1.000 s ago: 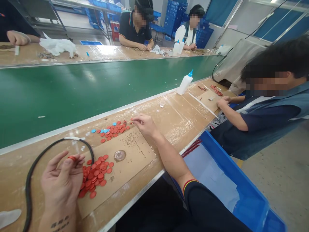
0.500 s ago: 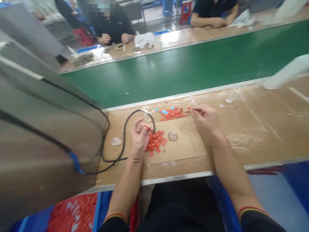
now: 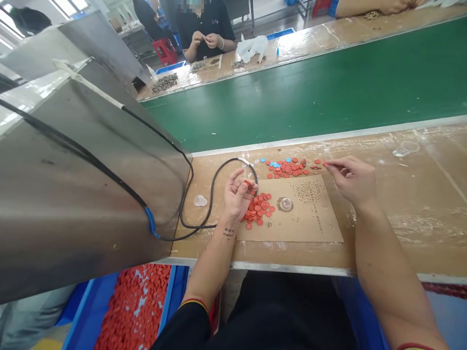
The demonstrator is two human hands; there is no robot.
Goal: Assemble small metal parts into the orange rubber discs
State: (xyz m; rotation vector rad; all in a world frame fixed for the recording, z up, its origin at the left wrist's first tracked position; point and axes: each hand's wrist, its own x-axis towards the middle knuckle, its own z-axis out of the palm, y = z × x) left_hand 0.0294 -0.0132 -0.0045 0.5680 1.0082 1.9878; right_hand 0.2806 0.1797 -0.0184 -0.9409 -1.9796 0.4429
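- Red discs (image 3: pixel 260 209) lie heaped on the left part of a brown cardboard sheet (image 3: pixel 292 234) in the head view, right beside the person's left hand.
- The left hand (image 3: pixel 235 200), palm turned upward, grips a red disc (image 3: pixel 248 183) between thumb and fingers; whether it holds more than one, I cannot tell.
- The right hand (image 3: pixel 356 179) pinches a small red piece (image 3: pixel 325 164) between thumb and fingertips, just past the sheet's far right corner.
- Between the hands, along the sheet's far edge, spreads a looser group of red and blue discs (image 3: pixel 288 168).
- A clear round dish (image 3: pixel 285 204) sits on the sheet, right of the heap; tiny dark specks (image 3: pixel 306 190) dot the sheet farther right.
- A black cable (image 3: pixel 213 187) loops over the tabletop near the left hand, with a clear plastic piece (image 3: pixel 200 200) between its stretches.
- At left stands a metal housing (image 3: pixel 109 194); below it, a blue bin (image 3: pixel 80 311) holds many red pieces (image 3: pixel 134 311).
- Beyond the green belt (image 3: pixel 292 107), a co-worker's hands (image 3: pixel 205 41) are held close together, near a white bag (image 3: pixel 252 47).
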